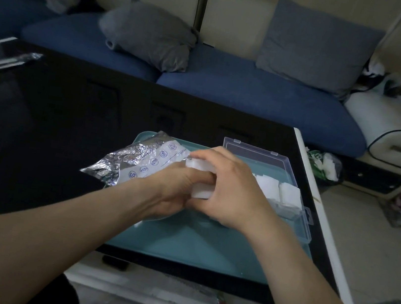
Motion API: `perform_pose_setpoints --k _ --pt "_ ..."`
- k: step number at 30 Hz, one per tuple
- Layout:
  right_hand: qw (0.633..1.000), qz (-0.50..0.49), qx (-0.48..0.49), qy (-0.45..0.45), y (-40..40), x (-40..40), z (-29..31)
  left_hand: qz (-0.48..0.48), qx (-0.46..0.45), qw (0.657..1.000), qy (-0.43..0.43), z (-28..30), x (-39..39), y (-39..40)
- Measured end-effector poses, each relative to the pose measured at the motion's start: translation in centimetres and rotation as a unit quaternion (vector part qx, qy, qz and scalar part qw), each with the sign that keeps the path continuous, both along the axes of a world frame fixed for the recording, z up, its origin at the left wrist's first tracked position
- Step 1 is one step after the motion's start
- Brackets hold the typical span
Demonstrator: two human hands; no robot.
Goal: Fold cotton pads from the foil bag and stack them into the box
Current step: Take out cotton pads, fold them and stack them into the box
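Folding step: both my hands, left [175,189] and right [230,190], pinch a white cotton pad [200,191] over the teal tray [193,244]. Foil bag [138,160] lies left; box [283,164], part-filled, right. Next, I judge: place pad beside stacked ones.

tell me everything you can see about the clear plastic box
The clear plastic box is a shallow rectangular case with a hinged lid standing open behind it and a latch tab on its near right edge. It sits on the right part of the teal tray. Folded white cotton pads lie stacked inside. The right hand hides its left portion.
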State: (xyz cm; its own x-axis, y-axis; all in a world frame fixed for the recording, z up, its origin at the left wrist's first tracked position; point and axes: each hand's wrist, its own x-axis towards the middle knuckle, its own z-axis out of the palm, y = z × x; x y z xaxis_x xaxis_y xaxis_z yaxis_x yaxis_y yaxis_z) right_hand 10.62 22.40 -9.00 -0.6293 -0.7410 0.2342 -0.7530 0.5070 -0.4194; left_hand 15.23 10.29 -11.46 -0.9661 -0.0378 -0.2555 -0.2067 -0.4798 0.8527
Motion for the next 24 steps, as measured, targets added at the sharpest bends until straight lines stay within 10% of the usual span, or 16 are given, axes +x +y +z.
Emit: perform_pose_setpoints --k 4,24 --pt "0.996 -0.01 0.086 0.006 0.4 0.1 0.3 -0.004 -0.03 1.0 0.005 0.0 -0.1 0.3" --pt "0.982 0.024 -0.096 -0.163 1.7 0.0 0.4 -0.129 0.076 0.989 -0.008 2.1 0.8 -0.5"
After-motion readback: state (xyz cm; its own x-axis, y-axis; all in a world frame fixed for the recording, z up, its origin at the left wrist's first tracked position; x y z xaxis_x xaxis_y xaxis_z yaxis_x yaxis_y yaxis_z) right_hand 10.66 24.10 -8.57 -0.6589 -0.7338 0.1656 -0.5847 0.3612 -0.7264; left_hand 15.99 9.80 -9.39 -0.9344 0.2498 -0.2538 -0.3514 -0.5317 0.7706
